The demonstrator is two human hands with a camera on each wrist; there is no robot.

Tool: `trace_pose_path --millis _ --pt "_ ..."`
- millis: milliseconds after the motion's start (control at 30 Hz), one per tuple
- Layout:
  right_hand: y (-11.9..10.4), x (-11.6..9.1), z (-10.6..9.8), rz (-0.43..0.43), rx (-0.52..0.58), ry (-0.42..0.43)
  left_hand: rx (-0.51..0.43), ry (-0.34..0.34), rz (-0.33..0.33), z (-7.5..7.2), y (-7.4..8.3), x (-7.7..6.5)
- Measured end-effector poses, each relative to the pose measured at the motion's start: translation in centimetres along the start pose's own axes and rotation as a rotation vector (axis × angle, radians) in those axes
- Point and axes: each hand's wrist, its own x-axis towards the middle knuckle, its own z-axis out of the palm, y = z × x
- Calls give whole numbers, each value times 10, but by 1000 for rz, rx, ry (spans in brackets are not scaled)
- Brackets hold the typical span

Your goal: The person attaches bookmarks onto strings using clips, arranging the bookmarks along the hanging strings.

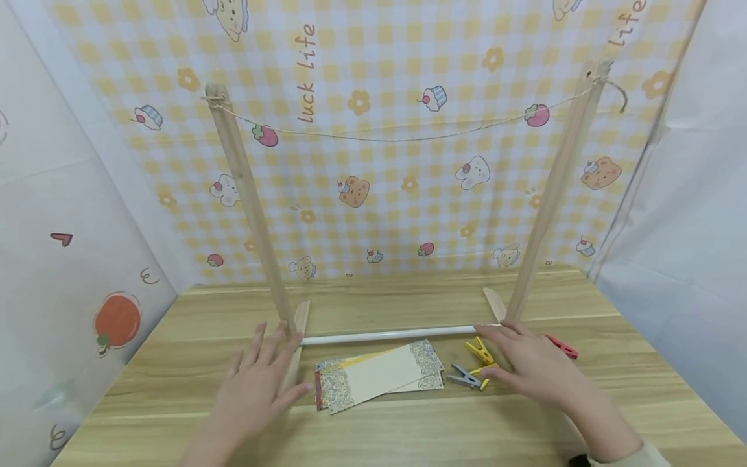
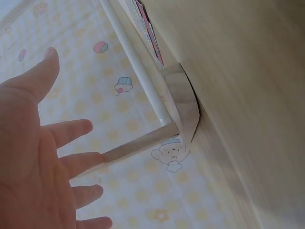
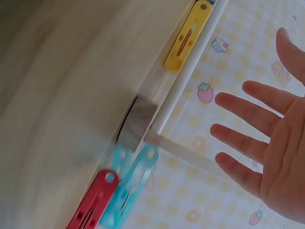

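My left hand (image 1: 248,392) is spread with straight fingers near the foot of the left wooden post (image 1: 251,194), holding nothing. Its palm and separated fingers show in the left wrist view. On the other side, my right hand (image 1: 537,363) is also spread and bare, close to the foot of the right wooden post (image 1: 551,194). Between the hands lies a fanned stack of cream cards (image 1: 388,376) with lace-patterned ends. A yellow clothespin (image 1: 480,351) and a grey clothespin (image 1: 463,377) lie beside my right fingers. A white rod (image 1: 391,335) joins the posts low down.
A thin string (image 1: 397,140) sags between the post tops. Beyond my right hand lies a red clothespin (image 1: 563,347); a turquoise clothespin (image 3: 128,191) shows beside it in the right wrist view. A yellow checked cloth (image 1: 397,194) hangs behind the wooden table (image 1: 408,431).
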Motion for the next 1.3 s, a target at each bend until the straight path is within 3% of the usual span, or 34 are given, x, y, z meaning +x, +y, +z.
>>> trace_pose_path --millis 367,600,767,1033,1300 --pt "-14 18 10 33 132 -170 -88 -33 71 9 13 10" --pt "-22 27 11 80 211 -258 -157 -48 152 13 23 22" --pt "-23 34 15 132 265 -317 -253 -105 139 16 31 32" --pt "-22 43 21 98 345 -390 -362 -183 102 20 42 50" --pt "-23 47 23 112 398 -437 -409 -273 75 22 58 58"
